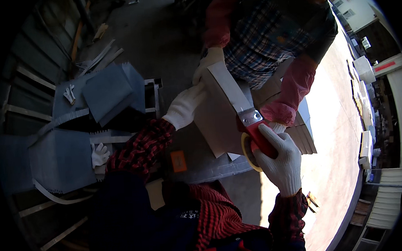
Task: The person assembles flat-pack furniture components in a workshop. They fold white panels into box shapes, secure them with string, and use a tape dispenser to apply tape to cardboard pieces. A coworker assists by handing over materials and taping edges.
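Note:
My right hand (pixel 281 161), in a white knit glove, is closed round the red handle of a tape dispenser (pixel 266 142). A yellowish tape roll sits in it, and its metal head rests at the near end of a carton's (pixel 215 120) narrow pale face. Gloved too, my left hand (pixel 185 107) lies with fingers stretched out against the carton's left side. Close beyond those fingers, a co-worker's gloved hand (pixel 212 61) holds the carton's far corner. The co-worker's other hand (pixel 277 127) is partly hidden behind the dispenser.
Grey folded sheets (pixel 59 162) with notched edges are stacked on the left, with loose white gloves (pixel 100 154) on them. An orange box (pixel 179 161) lies below the carton. Stacked boards (pixel 301 136) stand at right beside sunlit ground (pixel 332 164). The co-worker stands opposite.

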Motion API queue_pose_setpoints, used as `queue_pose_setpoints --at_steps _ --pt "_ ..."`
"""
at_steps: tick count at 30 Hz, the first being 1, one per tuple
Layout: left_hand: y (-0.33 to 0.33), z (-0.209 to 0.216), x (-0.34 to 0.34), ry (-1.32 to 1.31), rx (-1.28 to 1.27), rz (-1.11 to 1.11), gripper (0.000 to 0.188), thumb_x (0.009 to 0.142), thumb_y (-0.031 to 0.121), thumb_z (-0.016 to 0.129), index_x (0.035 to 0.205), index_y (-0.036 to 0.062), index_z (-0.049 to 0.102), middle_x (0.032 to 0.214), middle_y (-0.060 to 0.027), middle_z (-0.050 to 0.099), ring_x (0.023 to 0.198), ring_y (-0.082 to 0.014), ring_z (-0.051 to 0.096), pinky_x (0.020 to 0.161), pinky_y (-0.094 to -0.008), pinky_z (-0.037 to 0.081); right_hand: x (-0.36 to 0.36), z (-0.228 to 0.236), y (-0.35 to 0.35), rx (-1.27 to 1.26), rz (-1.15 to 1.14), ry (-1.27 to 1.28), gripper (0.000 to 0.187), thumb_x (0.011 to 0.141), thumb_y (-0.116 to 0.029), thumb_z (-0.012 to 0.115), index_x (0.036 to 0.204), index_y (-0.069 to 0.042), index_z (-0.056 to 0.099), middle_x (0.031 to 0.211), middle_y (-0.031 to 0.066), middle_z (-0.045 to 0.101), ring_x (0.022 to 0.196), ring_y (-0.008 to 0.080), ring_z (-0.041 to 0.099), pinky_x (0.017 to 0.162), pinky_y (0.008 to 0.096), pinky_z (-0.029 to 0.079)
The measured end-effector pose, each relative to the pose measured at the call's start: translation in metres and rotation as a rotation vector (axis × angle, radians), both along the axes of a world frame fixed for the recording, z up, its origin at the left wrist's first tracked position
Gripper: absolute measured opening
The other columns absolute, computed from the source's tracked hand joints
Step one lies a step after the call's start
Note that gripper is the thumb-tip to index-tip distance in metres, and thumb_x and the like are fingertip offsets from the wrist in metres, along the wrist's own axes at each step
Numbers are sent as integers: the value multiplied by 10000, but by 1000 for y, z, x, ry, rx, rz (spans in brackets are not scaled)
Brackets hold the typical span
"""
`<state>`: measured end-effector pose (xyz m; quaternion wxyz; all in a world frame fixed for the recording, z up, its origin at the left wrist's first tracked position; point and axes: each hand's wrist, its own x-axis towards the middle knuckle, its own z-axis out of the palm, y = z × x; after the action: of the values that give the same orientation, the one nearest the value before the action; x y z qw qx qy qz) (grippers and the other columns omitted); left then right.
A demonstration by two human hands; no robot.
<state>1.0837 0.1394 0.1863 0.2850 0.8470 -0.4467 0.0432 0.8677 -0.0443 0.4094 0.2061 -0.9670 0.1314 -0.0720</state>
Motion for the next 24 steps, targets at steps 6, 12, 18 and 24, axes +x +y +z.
queue_pose_setpoints --at_steps 6,12,18,24 --pt "69 31 16 49 -162 270 259 891 29 555 1080 101 716 1234 -97 673 1136 -296 640 968 -387 523 -31 9 -7 -34 -13 25 510 745 -233 792 1234 -118 703 1011 160 687 861 278 710 753 360 583" --pt "-23 140 -16 -342 40 -293 706 757 100 765 1409 115 495 1491 -116 473 1395 -318 426 1154 -420 368 -105 -3 -28 -129 -9 -56 455 793 -364 823 1185 -166 703 940 137 652 747 290 696 623 367 557" --pt "-92 146 -50 -160 424 -513 865 654 134 825 1427 82 440 1512 -144 404 1416 -340 362 1170 -451 326 -171 -21 -56 -132 21 -44 501 778 -226 814 1252 -185 657 977 127 636 766 282 693 627 371 567" --pt "-89 125 -56 -314 407 -445 945 633 210 839 1458 78 398 1544 -165 351 1440 -369 313 1185 -477 284 -209 -55 -53 -81 -13 -33 576 742 -178 828 1284 -173 635 1005 131 641 812 286 703 674 355 595"
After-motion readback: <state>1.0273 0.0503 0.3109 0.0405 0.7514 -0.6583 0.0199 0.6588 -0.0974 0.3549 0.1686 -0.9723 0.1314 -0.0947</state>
